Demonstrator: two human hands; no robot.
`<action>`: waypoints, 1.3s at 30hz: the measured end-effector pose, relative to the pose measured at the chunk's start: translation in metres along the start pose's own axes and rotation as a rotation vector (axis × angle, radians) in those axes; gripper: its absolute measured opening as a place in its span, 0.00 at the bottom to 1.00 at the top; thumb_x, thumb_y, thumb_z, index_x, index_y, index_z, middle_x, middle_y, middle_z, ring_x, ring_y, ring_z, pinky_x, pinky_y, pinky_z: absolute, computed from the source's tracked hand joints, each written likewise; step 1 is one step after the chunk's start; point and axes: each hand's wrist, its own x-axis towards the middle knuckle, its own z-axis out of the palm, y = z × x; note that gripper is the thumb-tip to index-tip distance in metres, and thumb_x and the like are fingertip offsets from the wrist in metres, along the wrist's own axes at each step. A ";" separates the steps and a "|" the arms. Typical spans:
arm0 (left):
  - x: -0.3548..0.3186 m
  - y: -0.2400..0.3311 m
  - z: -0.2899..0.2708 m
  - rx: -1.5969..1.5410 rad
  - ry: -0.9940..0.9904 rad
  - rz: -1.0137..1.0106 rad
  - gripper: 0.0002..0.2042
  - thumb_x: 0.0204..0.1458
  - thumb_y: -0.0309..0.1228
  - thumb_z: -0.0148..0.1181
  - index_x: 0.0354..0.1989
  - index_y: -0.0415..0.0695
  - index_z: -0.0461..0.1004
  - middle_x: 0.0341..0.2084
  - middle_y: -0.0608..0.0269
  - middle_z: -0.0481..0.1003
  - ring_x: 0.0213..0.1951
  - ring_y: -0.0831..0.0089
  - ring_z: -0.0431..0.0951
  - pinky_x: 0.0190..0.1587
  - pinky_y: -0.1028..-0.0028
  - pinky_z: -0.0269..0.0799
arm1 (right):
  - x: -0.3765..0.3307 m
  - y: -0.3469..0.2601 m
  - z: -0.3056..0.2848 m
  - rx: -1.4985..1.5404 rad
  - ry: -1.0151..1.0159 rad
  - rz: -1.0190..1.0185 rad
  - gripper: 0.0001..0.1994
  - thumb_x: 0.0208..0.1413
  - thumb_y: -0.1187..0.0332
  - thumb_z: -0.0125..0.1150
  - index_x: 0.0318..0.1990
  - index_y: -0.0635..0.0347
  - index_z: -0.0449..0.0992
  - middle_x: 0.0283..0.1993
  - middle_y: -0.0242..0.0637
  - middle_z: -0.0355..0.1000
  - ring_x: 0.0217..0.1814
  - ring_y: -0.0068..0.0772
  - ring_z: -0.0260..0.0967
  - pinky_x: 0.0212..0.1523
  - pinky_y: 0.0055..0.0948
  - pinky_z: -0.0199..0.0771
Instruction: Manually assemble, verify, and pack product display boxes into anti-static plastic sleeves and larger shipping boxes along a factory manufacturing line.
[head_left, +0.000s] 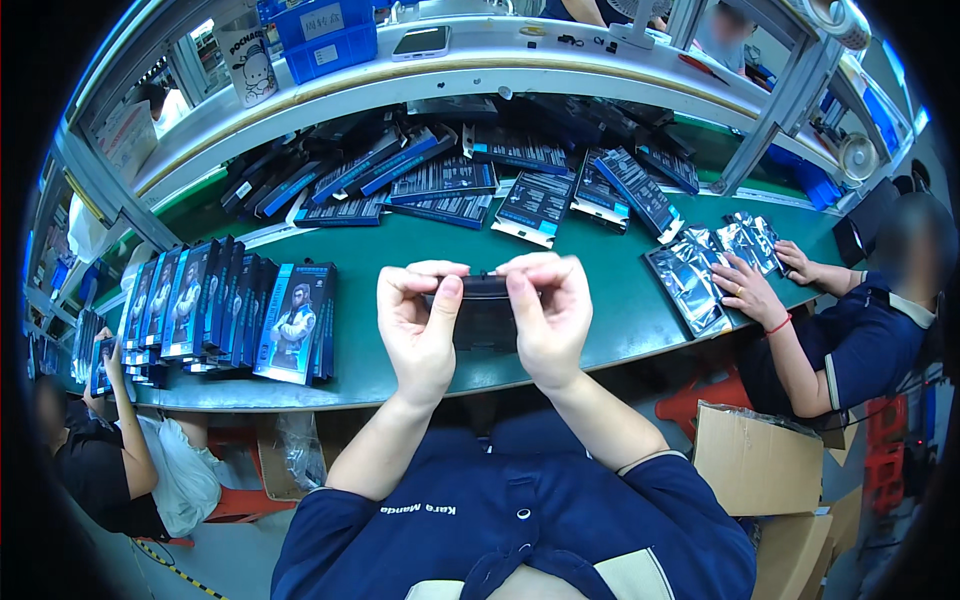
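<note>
We note a flat black case (pixel 484 312) held above the near edge of the green table (pixel 610 300), its long axis running left to right across the view, broad face toward us. The left hand (pixel 420 325) pinches its left end, thumb in front; the right hand (pixel 548 315) pinches the right end likewise. Upright retail boxes (pixel 235 310) stand to the left; a co-worker's hand (pixel 748 290) rests on silver pouches (pixel 715 262).
</note>
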 end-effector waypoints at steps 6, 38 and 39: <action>-0.002 -0.002 -0.025 -0.141 -0.258 -0.263 0.36 0.45 0.24 0.72 0.62 0.40 0.59 0.55 0.47 0.69 0.56 0.64 0.71 0.56 0.67 0.70 | -0.017 0.023 -0.018 0.004 -0.096 0.019 0.17 0.57 0.74 0.65 0.46 0.56 0.62 0.41 0.31 0.65 0.41 0.19 0.66 0.42 0.20 0.69; -0.018 -0.007 -0.006 1.139 -1.302 0.057 0.40 0.41 0.50 0.68 0.66 0.54 0.63 0.66 0.33 0.54 0.66 0.40 0.57 0.67 0.43 0.51 | -0.030 -0.027 -0.220 -1.943 0.355 0.221 0.17 0.58 0.60 0.63 0.45 0.66 0.77 0.58 0.52 0.68 0.64 0.57 0.60 0.62 0.51 0.61; -0.023 -0.012 -0.004 1.111 -1.257 0.147 0.39 0.39 0.50 0.68 0.64 0.53 0.65 0.63 0.35 0.59 0.65 0.41 0.59 0.66 0.44 0.52 | -0.034 -0.026 -0.226 -1.815 0.372 0.231 0.18 0.58 0.59 0.63 0.46 0.66 0.77 0.59 0.53 0.66 0.64 0.57 0.60 0.63 0.50 0.61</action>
